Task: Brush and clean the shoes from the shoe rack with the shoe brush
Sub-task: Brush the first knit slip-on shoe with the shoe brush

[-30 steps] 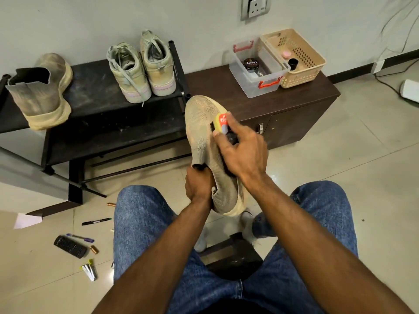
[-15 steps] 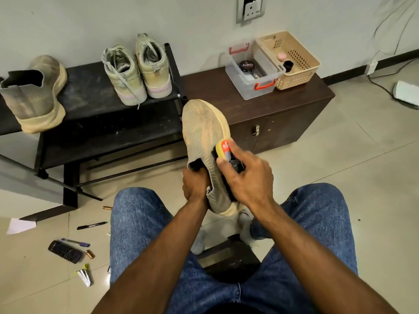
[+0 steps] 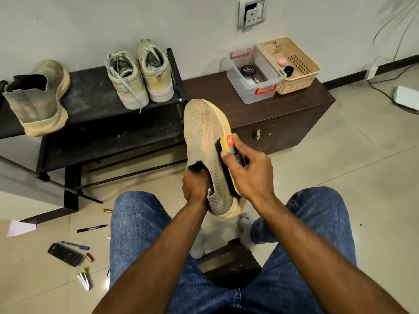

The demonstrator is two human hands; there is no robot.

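The person sits with both knees in blue jeans point(image 3: 140, 223) toward the shoe rack point(image 3: 95, 98). The left hand point(image 3: 196, 185) grips a beige knitted shoe point(image 3: 201, 132) at its opening, with the fingers inside the collar, and holds it in the air above the floor, in front of the right end of the rack. The toe of the shoe points up and away from the person, and the heel is low, between the knees. The right hand point(image 3: 251, 172) is clenched around the shoe brush point(image 3: 229, 155), which has a yellow back with a red label. Its dark bristles touch the right side of the shoe, near the sole edge.

On the top shelf of the rack, at the right end, a pair of pale laced sneakers point(image 3: 139, 74) stands side by side with the heels toward the person. At the left end of the same shelf stands one dusty ankle shoe point(image 3: 38, 98).

A dark brown cabinet point(image 3: 283, 118) stands just beside the rack on the right. On its top, near the back edge, there is a clear plastic box point(image 3: 254, 87) with red handles and a round tin of polish point(image 3: 247, 70) inside. A beige basket point(image 3: 294, 64) touches this box on the right.

On the floor at the left lie pens, a small black remote point(image 3: 64, 254) and a piece of paper point(image 3: 20, 228).
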